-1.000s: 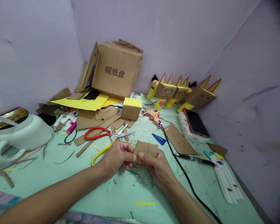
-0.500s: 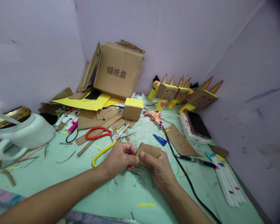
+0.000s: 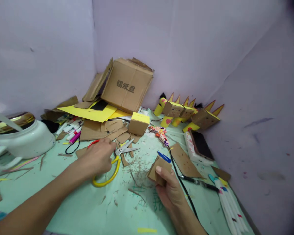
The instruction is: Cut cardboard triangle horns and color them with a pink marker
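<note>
My left hand is over the scissors, covering most of their red handle. Its fingers bend downward and the tips are hidden, so a grip cannot be told. The scissors lie spread on the table, their yellow handle loop toward me. In my right hand is a small piece of brown cardboard, pinched with the thumb on top. It looks folded or doubled, with one layer sticking out at the left. Just behind it lies a blue pointed blade-like piece.
Behind are a small yellow-topped cardboard box, cardboard scraps and a patterned glue gun with a black cord. Yellow horned figures, a phone and white markers stand or lie rightward; a white mug is left.
My left hand has let go of the cardboard and moved left to the scissors. My right hand keeps the cardboard, now tilted and a little lower. The view has shifted slightly.
</note>
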The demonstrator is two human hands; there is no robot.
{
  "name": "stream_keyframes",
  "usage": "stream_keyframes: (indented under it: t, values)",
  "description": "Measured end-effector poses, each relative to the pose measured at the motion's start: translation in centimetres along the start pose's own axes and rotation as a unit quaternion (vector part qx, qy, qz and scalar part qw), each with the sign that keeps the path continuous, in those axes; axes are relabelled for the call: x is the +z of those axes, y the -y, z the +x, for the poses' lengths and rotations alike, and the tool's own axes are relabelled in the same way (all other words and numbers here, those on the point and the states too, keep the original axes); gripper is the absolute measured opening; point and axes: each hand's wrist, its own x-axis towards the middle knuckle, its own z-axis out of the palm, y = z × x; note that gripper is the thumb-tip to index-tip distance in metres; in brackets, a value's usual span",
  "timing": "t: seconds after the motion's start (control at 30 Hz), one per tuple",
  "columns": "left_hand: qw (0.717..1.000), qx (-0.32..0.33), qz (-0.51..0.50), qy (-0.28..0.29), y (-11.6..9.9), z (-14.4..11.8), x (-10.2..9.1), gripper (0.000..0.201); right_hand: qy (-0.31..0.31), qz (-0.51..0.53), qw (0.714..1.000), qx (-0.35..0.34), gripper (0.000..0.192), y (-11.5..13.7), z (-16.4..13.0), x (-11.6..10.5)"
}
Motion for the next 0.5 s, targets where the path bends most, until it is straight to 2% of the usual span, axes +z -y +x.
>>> stream_keyframes:
  t: [0.1, 0.17, 0.5]
  values:
    - [1.0, 0.003, 0.002, -0.001, -0.2, 0.1, 0.7, 0.043, 0.003, 0.01, 1.0, 0.004, 0.022, -0.1, 0.0, 0.0]
    - [1.0, -0.003, 0.0, -0.002, -0.4, 0.3, 0.9, 0.044, 0.002, 0.017, 1.0, 0.004, 0.022, -0.1, 0.0, 0.1]
    - [0.995, -0.071, -0.065, -0.04, 1.1, 1.0, 0.5, 0.031, 0.002, -0.001, 1.0, -0.023, 0.024, -0.2, -0.1, 0.0]
